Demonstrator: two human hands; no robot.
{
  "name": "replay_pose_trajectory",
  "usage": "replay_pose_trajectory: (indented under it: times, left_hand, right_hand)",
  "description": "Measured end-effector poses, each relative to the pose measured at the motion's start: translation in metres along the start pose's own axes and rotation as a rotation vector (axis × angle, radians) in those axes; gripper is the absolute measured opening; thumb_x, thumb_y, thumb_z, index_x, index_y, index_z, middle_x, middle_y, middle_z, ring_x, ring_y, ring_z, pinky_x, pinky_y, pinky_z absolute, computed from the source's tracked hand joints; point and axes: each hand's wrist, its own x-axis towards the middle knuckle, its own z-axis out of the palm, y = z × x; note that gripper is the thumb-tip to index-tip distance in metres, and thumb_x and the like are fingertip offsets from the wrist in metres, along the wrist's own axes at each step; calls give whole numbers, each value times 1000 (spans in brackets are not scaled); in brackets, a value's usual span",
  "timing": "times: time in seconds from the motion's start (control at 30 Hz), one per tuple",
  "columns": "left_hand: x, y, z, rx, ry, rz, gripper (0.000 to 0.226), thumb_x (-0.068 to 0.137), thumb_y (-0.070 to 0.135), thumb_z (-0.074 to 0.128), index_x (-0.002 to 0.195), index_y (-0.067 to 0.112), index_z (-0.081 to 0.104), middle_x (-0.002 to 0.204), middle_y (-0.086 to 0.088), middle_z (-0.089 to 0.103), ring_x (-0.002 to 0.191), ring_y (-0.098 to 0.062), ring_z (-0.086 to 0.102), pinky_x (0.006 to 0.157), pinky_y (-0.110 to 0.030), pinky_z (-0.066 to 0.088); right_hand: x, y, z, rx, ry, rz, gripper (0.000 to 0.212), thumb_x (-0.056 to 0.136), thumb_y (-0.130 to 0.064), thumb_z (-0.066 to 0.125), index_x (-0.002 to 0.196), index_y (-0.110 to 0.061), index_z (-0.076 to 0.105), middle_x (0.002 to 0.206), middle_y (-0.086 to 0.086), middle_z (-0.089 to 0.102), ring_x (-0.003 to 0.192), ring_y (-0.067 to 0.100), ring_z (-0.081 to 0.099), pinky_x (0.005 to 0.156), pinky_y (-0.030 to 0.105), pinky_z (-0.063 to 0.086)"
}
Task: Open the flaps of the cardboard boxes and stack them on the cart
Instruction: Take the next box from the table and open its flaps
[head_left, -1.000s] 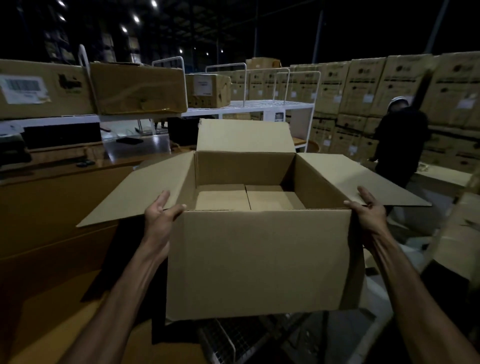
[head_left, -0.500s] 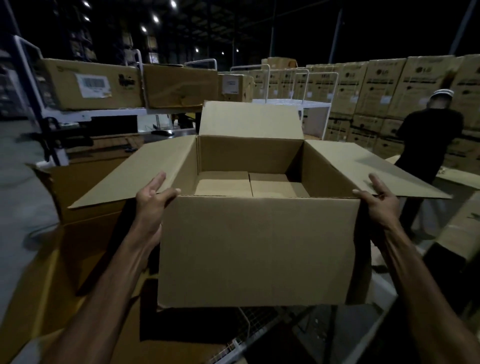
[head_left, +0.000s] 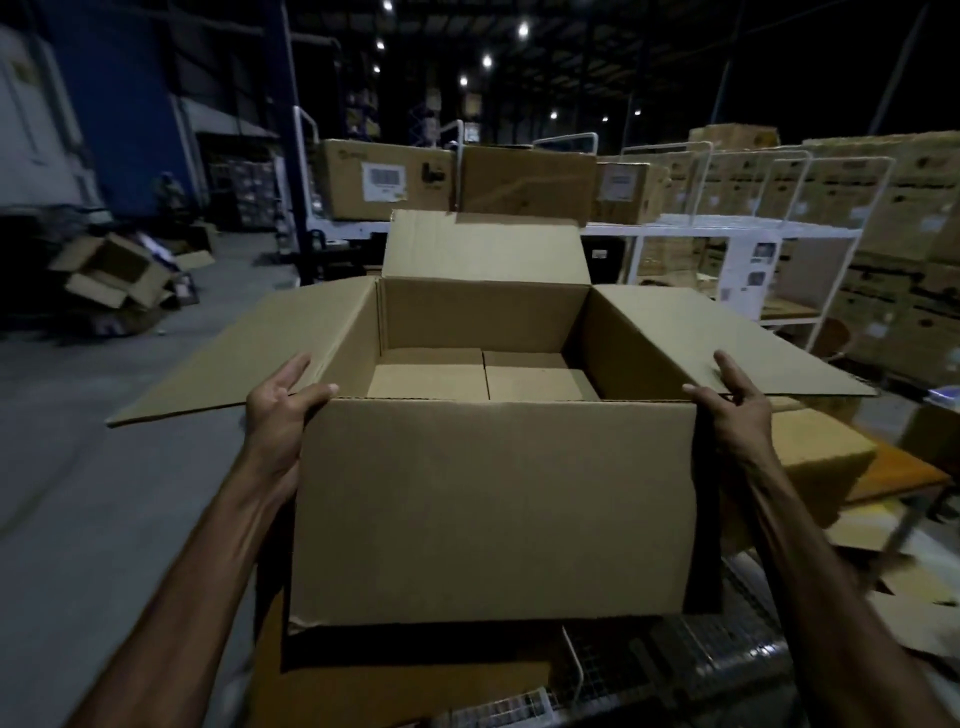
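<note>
I hold a large brown cardboard box in the air in front of me, its top flaps spread open and its inside empty down to the folded bottom flaps. My left hand grips its near left corner, thumb over the rim. My right hand grips the near right corner, fingers on the right flap. Below the box lie a flat brown cardboard sheet and a wire mesh cart deck.
White-framed carts loaded with labelled boxes stand behind. A wall of stacked cartons fills the right. Crumpled open boxes lie on the grey floor at left. More cardboard lies at right.
My view has swung left with the box held in both hands. The person in dark clothes at the right has left the view, and the floor and the pile of boxes at left now show.
</note>
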Motion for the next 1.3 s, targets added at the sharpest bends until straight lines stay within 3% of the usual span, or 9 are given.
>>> replay_pose_trajectory:
  times: [0.13,0.3,0.37,0.5,0.67,0.87,1.0,1.2,1.3]
  left_hand:
    - [1,1,-44,22,79,-12,69,94,3,69,157,12,43,162,-10,42,120,-21,66,71,-21,60]
    - [2,-9,-83,-16,118,-78,71,93,0,69,158,14,42,159,-17,43,101,-19,68,63,-24,59]
    - [2,-13,-91,-28,124,-114,72,94,-1,68,158,16,41,156,-20,46,91,-19,68,59,-25,59]
    - [7,-28,-95,-36,144,-162,75,93,-4,67,159,18,40,153,-18,49,96,-20,70,63,-27,61]
    - [12,-56,-97,-70,150,-222,77,92,-10,63,159,19,40,145,-11,53,94,-21,71,62,-28,61]
    - [19,-92,-99,-87,174,-288,81,91,-15,60,159,24,41,141,-13,53,96,-28,68,65,-31,63]
    - [26,-110,-100,-95,201,-308,83,90,-18,58,157,28,44,143,-7,51,94,-27,66,61,-29,62]
    - [48,-122,-106,-81,208,-312,84,87,-18,60,154,32,49,165,-1,35,121,-31,61,83,-40,61]
    - [56,-126,-109,-90,208,-335,83,87,-18,60,153,32,50,166,-8,33,107,-30,64,77,-37,61]
  right_hand:
    - [-3,13,43,19,-85,42,70,91,-4,74,154,-20,49,160,5,46,141,21,46,111,33,44]
    - [-6,27,88,28,-163,81,72,93,0,71,157,-22,46,160,5,44,137,17,45,78,8,46]
    - [-7,39,99,38,-190,103,73,93,1,70,157,-24,44,160,5,43,129,15,47,73,8,47]
    - [-6,64,109,29,-188,165,77,91,0,72,157,-28,44,161,5,43,136,21,47,98,30,47]
    - [-4,90,115,31,-209,207,79,91,0,72,157,-32,43,161,5,43,138,27,48,113,51,46]
    - [2,123,124,10,-235,248,81,91,2,71,158,-31,42,163,3,41,145,28,42,114,47,44]
    - [9,143,130,13,-255,252,81,91,0,72,159,-32,41,164,0,40,147,29,40,114,54,44]
    - [26,150,146,38,-261,265,82,91,1,71,159,-32,40,164,0,39,148,27,39,114,53,44]
    - [35,153,154,42,-274,275,82,91,1,71,159,-32,39,165,-1,38,148,29,39,114,54,44]
